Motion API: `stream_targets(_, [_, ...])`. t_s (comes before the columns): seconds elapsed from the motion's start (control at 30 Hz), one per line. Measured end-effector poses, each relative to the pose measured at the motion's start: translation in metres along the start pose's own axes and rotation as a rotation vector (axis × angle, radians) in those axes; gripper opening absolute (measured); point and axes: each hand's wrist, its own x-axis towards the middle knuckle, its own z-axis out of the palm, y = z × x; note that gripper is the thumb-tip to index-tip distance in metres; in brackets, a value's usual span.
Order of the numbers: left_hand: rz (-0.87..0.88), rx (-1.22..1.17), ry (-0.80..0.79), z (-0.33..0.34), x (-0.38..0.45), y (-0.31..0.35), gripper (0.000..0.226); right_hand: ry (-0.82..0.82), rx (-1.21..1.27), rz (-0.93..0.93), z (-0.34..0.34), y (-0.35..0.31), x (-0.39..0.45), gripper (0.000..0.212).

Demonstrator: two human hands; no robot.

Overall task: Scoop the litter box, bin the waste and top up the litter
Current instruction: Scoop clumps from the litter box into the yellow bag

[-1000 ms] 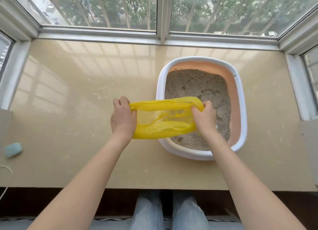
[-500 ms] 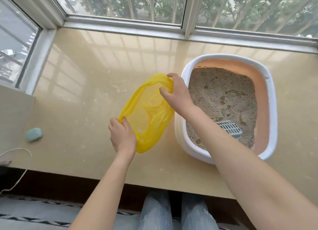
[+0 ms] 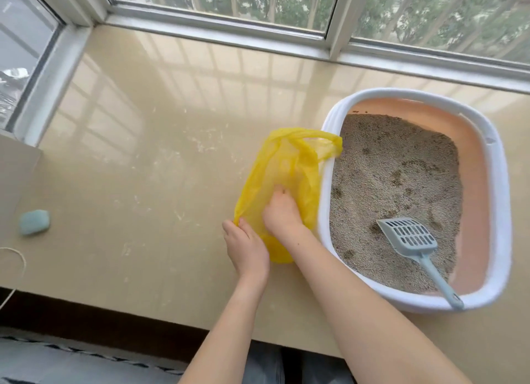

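preparation only is judged done: yellow bag at frame centre is pinched by left hand, right hand pressed inside, fingers hidden. scoop lies untouched in litter box, lower right.

The right hand reaches into the yellow bag, so its fingertips are veiled by the plastic and its grip cannot be read. The left hand covers the bag's near edge. The white cord runs off the left edge. The litter box hides the worktop beneath it.
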Motion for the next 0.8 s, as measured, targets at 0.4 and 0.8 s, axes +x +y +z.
stream_targets(0.4, [-0.05,0.053,-0.202,-0.002,-0.006,-0.01,0.028,0.127,0.068,-0.104,0.003,0.002,-0.001,0.04])
stream_targets(0.8, [0.204,0.341,-0.031,-0.013,-0.009,-0.001,0.067,0.124,0.351,-0.214,-0.006,0.026,-0.035,0.043])
